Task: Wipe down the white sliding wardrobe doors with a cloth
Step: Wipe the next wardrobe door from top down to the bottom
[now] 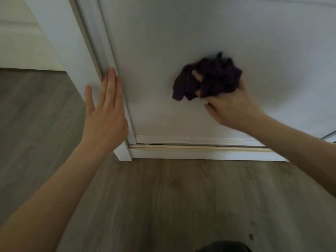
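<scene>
Low on the panel, the right hand (231, 108) grips a bunched dark purple cloth (211, 77), fingers curled into its folds, and presses the wad against the white wardrobe door (181, 33). The cloth and fingertips are blurred, so I judge this to be mid-stroke rather than a pause. The left hand (104, 113) holds nothing. It lies flat with fingers straight and together and the thumb spread, resting along the door's left vertical stile (107, 57), apparently steadying the sliding panel against the push of the wipe. The cloth sits well right of that stile and a little above the bottom rail (190, 138), which meets a yellowed track (200, 148) at the wood-look floor (163, 197). A white side panel (60, 33) stands just left of the stile. Something dark shows at the bottom edge of the view, but what it is cannot be told. The step in hand is wiping the lower left part of this door. How much of the surface has been covered cannot be read from the plain white panel. The next move probably calls for carrying the cloth in overlapping passes towards the stile and down to the bottom rail. Pressure should stay even, and the flat hand should brace the edge so the door does not slide. The grimy strip at the track looks likely to need firmer rubbing.
</scene>
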